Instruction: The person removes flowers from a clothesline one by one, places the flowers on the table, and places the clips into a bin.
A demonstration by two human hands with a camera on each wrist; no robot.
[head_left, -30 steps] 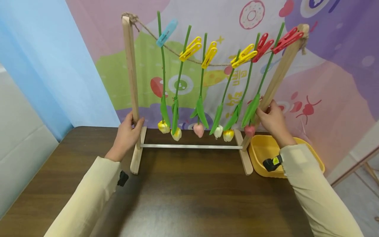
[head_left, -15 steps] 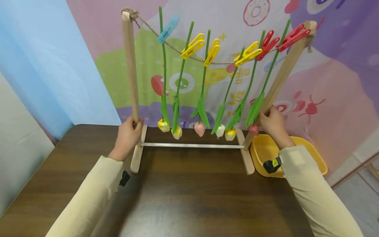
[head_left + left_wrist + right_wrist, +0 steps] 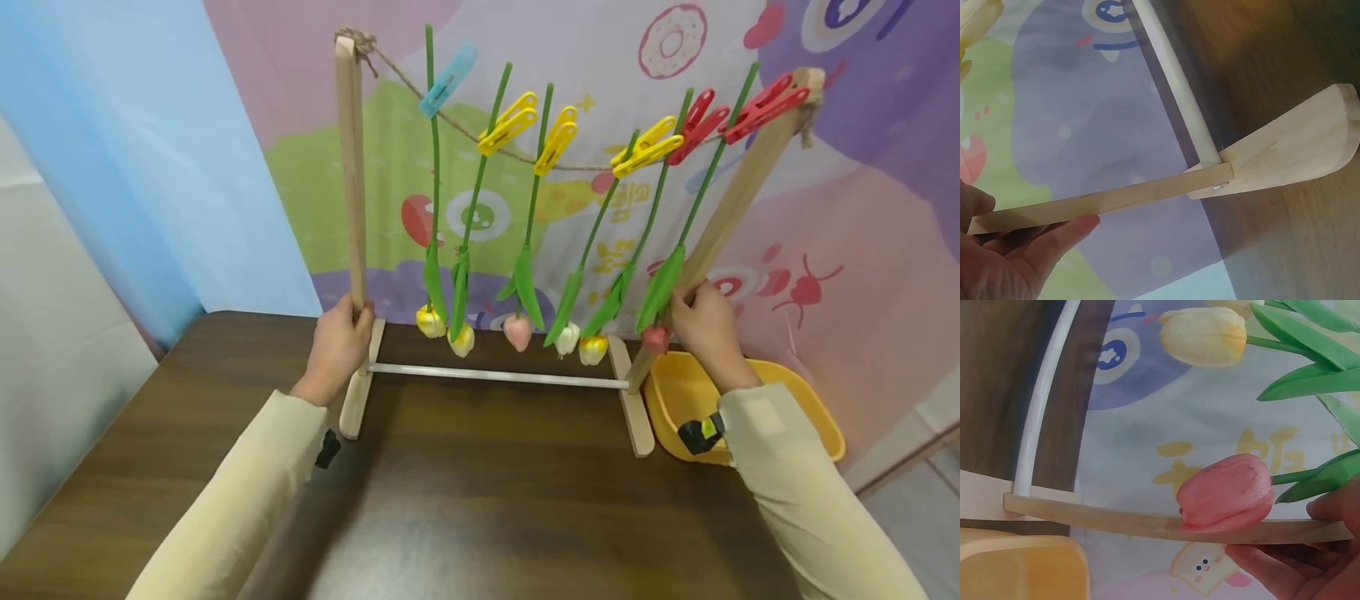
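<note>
A wooden rack with a white crossbar [image 3: 498, 376] stands on the table. My left hand [image 3: 337, 348] grips its left post [image 3: 351, 167], thumb and fingers on either side of the wood in the left wrist view. Around the right post [image 3: 738, 196] my right hand [image 3: 707, 329] is curled, close beside a dark pink tulip [image 3: 1227, 494]. Several artificial tulips hang head down from a twine line [image 3: 581, 167]. Their stems are held by a blue clothespin [image 3: 448, 81], yellow clothespins [image 3: 556, 142] and red clothespins [image 3: 767, 108]. A pale pink tulip [image 3: 517, 332] hangs near the middle.
A yellow plastic basin [image 3: 813, 408] sits beside the rack's right foot [image 3: 632, 408], partly under my right forearm. The brown table [image 3: 480, 500] extends in front. Close behind the rack hangs a cartoon-printed cloth [image 3: 862, 208].
The whole scene has shifted slightly right in the head view, rack, hands and basin together. Both hands keep their grip on the posts, and the tulips still hang in the same order.
</note>
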